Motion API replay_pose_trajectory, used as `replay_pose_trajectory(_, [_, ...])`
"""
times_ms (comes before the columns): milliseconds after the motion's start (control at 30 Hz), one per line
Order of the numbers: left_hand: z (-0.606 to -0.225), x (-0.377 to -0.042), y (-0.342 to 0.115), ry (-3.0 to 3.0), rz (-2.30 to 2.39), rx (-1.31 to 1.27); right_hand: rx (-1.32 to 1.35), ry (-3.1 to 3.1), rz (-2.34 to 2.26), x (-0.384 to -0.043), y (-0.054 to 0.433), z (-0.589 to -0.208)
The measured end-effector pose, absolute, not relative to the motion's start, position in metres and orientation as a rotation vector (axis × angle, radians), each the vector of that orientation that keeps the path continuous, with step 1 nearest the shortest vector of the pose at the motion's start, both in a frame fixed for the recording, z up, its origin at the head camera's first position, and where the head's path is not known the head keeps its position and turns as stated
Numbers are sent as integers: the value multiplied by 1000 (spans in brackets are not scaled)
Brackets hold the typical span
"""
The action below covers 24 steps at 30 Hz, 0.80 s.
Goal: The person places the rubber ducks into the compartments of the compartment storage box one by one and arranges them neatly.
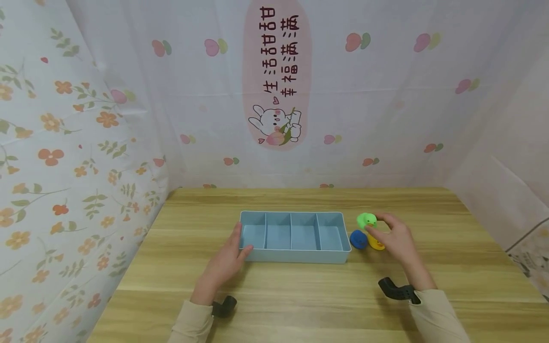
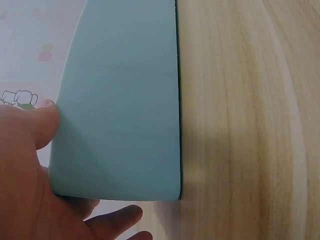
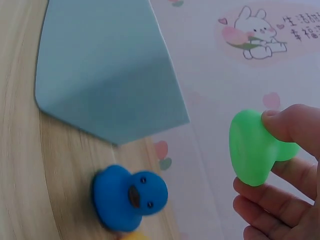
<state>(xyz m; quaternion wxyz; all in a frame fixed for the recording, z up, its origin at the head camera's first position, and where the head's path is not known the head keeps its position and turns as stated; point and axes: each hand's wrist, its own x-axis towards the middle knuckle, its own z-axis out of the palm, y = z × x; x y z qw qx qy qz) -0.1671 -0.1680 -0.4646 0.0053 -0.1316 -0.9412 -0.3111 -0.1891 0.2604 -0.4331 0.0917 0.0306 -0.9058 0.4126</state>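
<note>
A light blue tray (image 1: 296, 256) with several compartments in a row stands on the table, and no items show inside it. My left hand (image 1: 227, 259) holds its left end, thumb over the near rim and fingers along the end wall. Pinched between the thumb and fingers of my right hand (image 1: 398, 242) is a green rubber duck (image 3: 252, 147), raised off the table just right of the tray. Below it, a blue rubber duck (image 3: 122, 197) sits close to the tray's right end. Partly hidden behind my right hand is a yellow rubber duck (image 1: 376, 242).
The wooden table (image 1: 296, 305) runs back to a white patterned cloth (image 1: 193, 105) hung as a backdrop. Flowered cloth (image 1: 73, 181) borders the left side. Each wrist carries a black camera mount, one by the right sleeve (image 1: 396, 289).
</note>
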Motion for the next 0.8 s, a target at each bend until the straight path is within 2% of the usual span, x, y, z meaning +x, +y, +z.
replay_pose_trajectory(400, [-463,-167,-167,-2958,-1004,-397,129,-2701,1241,-190,239,-432])
replay_pose_trajectory(800, [-466,-169,-167,-2951,-995,-404,282,-2696,1189,-200,217,-437])
